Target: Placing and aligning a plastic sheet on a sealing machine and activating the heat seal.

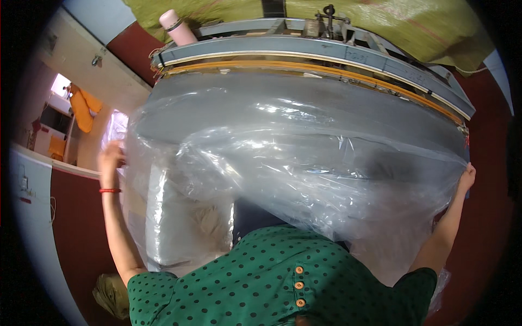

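Note:
A large clear plastic sheet (304, 163) is spread wide in front of me, crumpled and shiny. My left hand (111, 155), with a red band on the wrist, grips the sheet's left edge. My right hand (466, 176) grips the sheet's right edge, arm stretched out. Under the sheet lies a grey padded surface (179, 217). Beyond it stands a long grey machine bar with an orange strip (326, 68) along its front.
A pink bottle (176, 27) stands on the machine's far left. Green fabric (380, 27) hangs behind it. An orange cloth (84, 108) hangs by a window at left. The floor is dark red (489, 217). My green dotted shirt (283, 277) fills the lower middle.

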`<state>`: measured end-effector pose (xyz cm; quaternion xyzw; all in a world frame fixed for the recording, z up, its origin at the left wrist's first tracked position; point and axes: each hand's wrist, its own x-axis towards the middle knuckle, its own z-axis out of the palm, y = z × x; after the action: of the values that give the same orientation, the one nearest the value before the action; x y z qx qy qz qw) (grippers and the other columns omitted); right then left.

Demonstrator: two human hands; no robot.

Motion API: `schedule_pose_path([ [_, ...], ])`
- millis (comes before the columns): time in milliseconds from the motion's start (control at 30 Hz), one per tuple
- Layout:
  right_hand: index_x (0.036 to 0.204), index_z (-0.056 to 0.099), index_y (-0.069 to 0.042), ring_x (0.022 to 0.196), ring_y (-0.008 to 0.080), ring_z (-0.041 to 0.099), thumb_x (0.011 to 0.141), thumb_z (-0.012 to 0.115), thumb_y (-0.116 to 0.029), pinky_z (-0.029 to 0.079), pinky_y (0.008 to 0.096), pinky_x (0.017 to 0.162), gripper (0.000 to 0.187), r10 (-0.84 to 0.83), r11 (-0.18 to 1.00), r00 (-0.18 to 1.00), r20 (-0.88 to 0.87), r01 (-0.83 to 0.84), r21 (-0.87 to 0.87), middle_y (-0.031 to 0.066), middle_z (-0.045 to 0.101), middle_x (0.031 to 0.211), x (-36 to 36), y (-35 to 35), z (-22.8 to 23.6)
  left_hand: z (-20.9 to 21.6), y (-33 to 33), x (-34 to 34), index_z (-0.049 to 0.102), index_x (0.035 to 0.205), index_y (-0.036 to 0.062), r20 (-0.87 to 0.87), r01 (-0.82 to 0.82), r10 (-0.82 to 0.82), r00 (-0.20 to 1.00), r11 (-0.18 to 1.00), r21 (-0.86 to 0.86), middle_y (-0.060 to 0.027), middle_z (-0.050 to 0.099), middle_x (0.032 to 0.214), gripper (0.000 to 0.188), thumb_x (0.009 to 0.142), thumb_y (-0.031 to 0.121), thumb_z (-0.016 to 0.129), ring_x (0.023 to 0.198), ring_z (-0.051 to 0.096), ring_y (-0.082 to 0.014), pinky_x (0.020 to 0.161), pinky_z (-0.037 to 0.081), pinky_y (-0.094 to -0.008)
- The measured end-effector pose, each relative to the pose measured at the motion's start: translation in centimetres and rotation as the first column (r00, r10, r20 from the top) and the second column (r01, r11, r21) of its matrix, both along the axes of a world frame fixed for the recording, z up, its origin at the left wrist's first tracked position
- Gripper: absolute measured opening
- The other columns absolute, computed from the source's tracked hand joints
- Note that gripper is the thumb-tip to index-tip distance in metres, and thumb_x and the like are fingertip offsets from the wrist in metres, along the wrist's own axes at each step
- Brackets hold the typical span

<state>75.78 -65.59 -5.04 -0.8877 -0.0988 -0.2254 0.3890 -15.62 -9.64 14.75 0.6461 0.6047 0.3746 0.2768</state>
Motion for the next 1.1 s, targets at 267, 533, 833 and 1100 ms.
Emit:
schedule_pose_path([
  [267,0.098,0.055,0.000,0.086,0.0233,0.055,0.085,0.049,-0.038,0.041,0.0319,0.077,0.040,0.004,1.000,1.000,0.022,-0.004,-0.021,0.0131,0.059,0.093,-0.6,0.3,0.3,-23.5,-13.2,9.8,0.052,0.106,0.0045,0.486,0.438,-0.096,0.869,0.608,-0.662,-0.0053,0.057,0.101,0.032,0.084,0.027,0.054,0.097,0.052,-0.0171,0.082,0.042,-0.0317],
  [533,0.096,0.055,0.000,0.082,0.0212,0.054,0.085,0.049,-0.037,0.041,0.0306,0.076,0.039,0.009,1.000,1.000,0.014,-0.009,-0.010,0.0108,0.059,0.089,-0.4,0.3,0.1,-10.2,0.6,4.7,0.050,0.089,0.0049,0.846,-0.261,0.213,0.489,0.961,-0.091,-0.0032,0.048,0.075,0.028,0.092,0.028,0.035,0.069,0.049,-0.0146,0.062,0.044,-0.0274],
  [833,0.092,0.056,-0.001,0.081,0.0212,0.054,0.085,0.049,-0.036,0.041,0.0307,0.075,0.036,0.026,0.997,0.999,0.030,-0.023,-0.076,0.0106,0.059,0.088,-0.6,0.0,0.1,4.3,10.7,11.9,0.052,0.073,0.0046,-0.636,0.385,0.482,0.602,0.523,0.761,-0.0116,0.055,0.071,0.019,0.075,0.022,0.060,0.062,0.053,-0.0309,0.058,0.044,-0.0396],
  [1100,0.093,0.056,-0.003,0.081,0.0227,0.055,0.084,0.050,-0.038,0.042,0.0320,0.073,0.037,-0.056,0.995,0.993,0.107,0.064,-0.079,0.0118,0.059,0.087,-2.4,-1.3,0.5,-9.6,2.9,20.3,0.042,0.122,0.0032,-0.589,0.849,-0.678,0.439,0.527,0.026,-0.0149,0.035,0.131,0.045,0.084,0.026,0.049,0.126,0.024,-0.0296,0.101,0.024,-0.0372],
])
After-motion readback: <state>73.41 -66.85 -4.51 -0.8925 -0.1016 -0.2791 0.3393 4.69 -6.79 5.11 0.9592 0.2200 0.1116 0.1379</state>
